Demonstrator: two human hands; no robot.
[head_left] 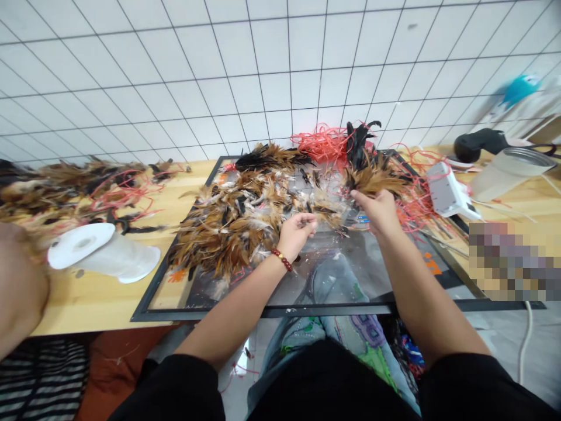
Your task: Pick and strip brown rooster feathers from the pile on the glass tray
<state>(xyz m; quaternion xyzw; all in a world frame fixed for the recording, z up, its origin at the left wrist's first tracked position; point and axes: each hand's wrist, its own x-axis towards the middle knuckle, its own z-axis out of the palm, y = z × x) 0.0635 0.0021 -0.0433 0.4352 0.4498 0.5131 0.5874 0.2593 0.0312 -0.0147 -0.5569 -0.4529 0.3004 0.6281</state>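
Left hand: the left hand (298, 229) is over the middle of the black-framed panel (302, 311), beside the feather pile; its fingers are curled loosely in with the tips close to the thumb, and I cannot tell whether anything is pinched there.
Wrist: a dark red bead bracelet (281, 259) sits on the left one.
Right hand: the right hand (377, 209) is at the near side of the brown feather bunch (374, 177), one finger stretched out to it and the rest bent; I cannot tell whether it has a grip.
Feathers: the large brown feather pile (236, 225) covers the panel's left half, up to its left edge; the brown bunch lies towards the far right corner, with black feathers (358, 143) just behind it.
Red strands: a tangle of red strands (324, 143) lies at the panel's far edge, and more strands spread along its right edge.
Table's left end: a white spool (131, 254) lies on its side near the front edge of the table (87, 310); more feathers (65, 181) line the back.
Table's right end: a white box (447, 190) is tilted beside the panel, and a translucent container (504, 175) is past it.
Company: another person's arm (20, 280) shows at the far left.
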